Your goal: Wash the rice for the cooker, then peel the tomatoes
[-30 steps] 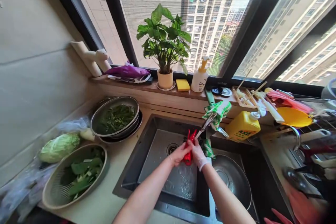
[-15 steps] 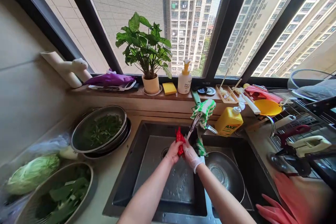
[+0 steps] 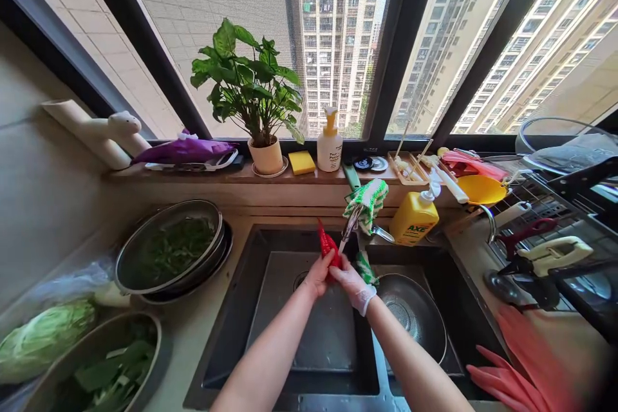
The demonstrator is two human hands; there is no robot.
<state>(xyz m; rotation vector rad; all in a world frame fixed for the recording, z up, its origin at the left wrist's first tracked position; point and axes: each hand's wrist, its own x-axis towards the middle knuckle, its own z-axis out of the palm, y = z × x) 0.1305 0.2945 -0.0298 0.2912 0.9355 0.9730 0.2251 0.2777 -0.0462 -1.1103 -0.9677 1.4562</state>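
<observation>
Between my two hands are red chili peppers (image 3: 327,243), their pointed ends facing up and away from me. My left hand (image 3: 319,274) is closed around their left side. On the right, my right hand (image 3: 351,278), in a thin clear glove, is closed on the same peppers. Both hands are over the left basin of the dark sink (image 3: 270,341). Just beyond them the faucet (image 3: 351,224), with a green and white cloth (image 3: 371,198) draped on it, runs water onto the peppers.
A frying pan (image 3: 410,315) lies in the right basin. Left of the sink are a strainer of greens (image 3: 174,251), a bowl of leaves (image 3: 116,364) and a cabbage (image 3: 48,338). A yellow AXE bottle (image 3: 414,219) stands behind; pink gloves (image 3: 526,360) lie at right.
The peppers have tilted, and their tips now point further up and left. Both hands still grip them under the faucet. The whole view has shifted slightly.
</observation>
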